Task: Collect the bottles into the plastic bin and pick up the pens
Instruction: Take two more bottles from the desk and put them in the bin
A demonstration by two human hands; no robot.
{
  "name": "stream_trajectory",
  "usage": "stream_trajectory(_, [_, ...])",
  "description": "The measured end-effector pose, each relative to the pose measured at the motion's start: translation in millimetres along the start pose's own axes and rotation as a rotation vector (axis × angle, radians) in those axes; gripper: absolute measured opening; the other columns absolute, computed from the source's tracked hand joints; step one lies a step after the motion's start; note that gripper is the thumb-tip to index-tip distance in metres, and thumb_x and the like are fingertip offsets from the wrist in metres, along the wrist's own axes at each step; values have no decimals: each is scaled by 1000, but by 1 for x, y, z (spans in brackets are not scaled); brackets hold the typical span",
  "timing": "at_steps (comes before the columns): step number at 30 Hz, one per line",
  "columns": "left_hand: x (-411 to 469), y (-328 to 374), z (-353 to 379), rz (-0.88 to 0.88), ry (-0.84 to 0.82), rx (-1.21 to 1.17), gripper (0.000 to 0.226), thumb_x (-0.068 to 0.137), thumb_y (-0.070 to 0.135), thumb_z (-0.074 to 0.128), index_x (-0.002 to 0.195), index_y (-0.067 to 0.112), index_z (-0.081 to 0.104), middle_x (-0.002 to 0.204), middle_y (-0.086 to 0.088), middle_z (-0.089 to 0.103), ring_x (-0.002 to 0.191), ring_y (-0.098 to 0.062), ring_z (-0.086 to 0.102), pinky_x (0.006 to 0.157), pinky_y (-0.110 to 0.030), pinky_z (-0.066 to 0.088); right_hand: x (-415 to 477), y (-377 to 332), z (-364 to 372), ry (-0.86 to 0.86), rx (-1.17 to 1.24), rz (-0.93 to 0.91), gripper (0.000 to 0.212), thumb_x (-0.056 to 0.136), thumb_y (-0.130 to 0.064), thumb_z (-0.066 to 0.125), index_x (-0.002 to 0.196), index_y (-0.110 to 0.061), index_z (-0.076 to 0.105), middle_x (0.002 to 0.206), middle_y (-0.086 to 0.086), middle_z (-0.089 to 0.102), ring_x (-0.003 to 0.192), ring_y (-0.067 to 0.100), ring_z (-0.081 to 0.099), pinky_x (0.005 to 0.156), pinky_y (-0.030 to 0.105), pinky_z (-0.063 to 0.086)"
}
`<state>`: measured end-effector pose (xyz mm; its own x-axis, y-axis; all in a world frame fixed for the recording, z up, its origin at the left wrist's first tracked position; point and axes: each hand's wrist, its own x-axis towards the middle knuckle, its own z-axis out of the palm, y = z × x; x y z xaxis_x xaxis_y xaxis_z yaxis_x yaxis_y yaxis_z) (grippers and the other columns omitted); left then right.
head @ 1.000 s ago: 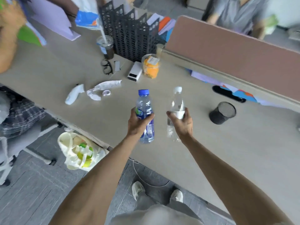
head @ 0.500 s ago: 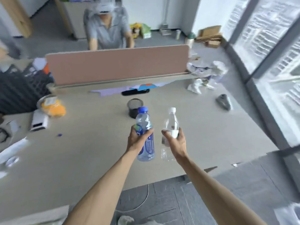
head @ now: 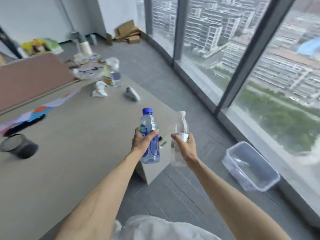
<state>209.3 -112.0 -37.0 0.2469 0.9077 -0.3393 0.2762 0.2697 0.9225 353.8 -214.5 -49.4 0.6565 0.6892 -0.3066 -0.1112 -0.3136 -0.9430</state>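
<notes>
Fingers of left hand wrap blue bottle, right hand clear bottle.

Blurred far bottle, black cup

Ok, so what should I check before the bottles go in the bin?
1. Left hand grips the blue-capped bottle: ok.
2. Right hand grips the white-capped bottle: ok.
3. Both caps on: ok.
4. Plastic bin open, no lid on it: ok.
5. Bottles above the bin: not ok, it lies off to the right.
6. Desk free of bottles: not ok, another bottle seems to stand at its far end.
</notes>
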Motion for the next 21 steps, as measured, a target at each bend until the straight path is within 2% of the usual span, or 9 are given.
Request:
stream_trajectory(3, [7, 17, 80, -16, -109, 27, 63, 54, 56, 78, 104, 24, 56, 97, -1, 69, 90, -22, 68, 82, -39, 57, 21, 1, -69, 105, 34, 28, 40, 80, -37, 76, 107, -19, 54, 94, 2, 66, 80, 17, 67, 68, 35, 57])
stream_trajectory(6, [20, 29, 160, -16, -203, 89, 72, 50, 60, 76, 109, 22, 57, 100, 1, 69, 90, -18, 67, 84, -37, 55, 38, 5, -131, 216, 64, 54, 47, 79, -40, 76, 113, -18, 52, 94, 3, 67, 77, 16, 67, 63, 30, 54])
stream_trajectory(8, [27, 34, 211, -1, -291, 139, 68, 51, 60, 78, 106, 25, 59, 98, 4, 71, 90, -17, 68, 85, -39, 56, 47, 11, -169, 288, 64, 78, 61, 72, -52, 75, 117, -19, 51, 101, 4, 67, 86, 18, 68, 74, 38, 57])
stream_trajectory(10, [33, 38, 261, -3, -388, 189, 67, 49, 61, 78, 104, 26, 61, 96, 5, 71, 90, -17, 68, 86, -40, 56, 57, 15, -205, 352, 54, 112, 66, 71, -56, 74, 121, -19, 51, 109, 2, 65, 98, 20, 65, 86, 41, 53])
stream_trajectory(13, [42, 47, 336, 0, -515, 237, 66, 53, 58, 78, 106, 24, 59, 99, 4, 69, 92, -18, 66, 88, -38, 54, 74, 18, -258, 443, 55, 185, 67, 75, -54, 74, 126, -19, 48, 114, 0, 60, 105, 18, 58, 88, 35, 45])
stream_trajectory(16, [48, 60, 407, 25, -652, 299, 54, 67, 46, 80, 108, 20, 57, 99, 2, 66, 91, -20, 64, 83, -32, 51, 88, 25, -304, 483, 96, 281, 64, 75, -53, 76, 122, -22, 45, 110, -6, 58, 102, 14, 59, 88, 34, 48])
stream_trajectory(17, [51, 62, 430, 23, -711, 319, 55, 68, 44, 80, 110, 18, 56, 99, 1, 66, 90, -20, 63, 80, -31, 50, 93, 29, -317, 503, 98, 304, 71, 70, -58, 77, 123, -22, 45, 114, -5, 57, 107, 15, 59, 92, 38, 49])
stream_trajectory(19, [54, 66, 471, 8, -827, 328, 68, 63, 45, 82, 115, 15, 52, 104, -3, 66, 92, -21, 64, 79, -33, 51, 101, 39, -342, 573, 128, 347, 94, 58, -69, 76, 131, -19, 45, 126, 0, 57, 116, 19, 57, 99, 42, 48])
stream_trajectory(21, [54, 67, 506, -2, -902, 352, 78, 58, 49, 83, 119, 14, 50, 109, -7, 66, 97, -24, 65, 84, -38, 54, 106, 48, -365, 653, 198, 387, 90, 63, -63, 76, 133, -17, 45, 127, 3, 59, 113, 18, 58, 93, 37, 47])
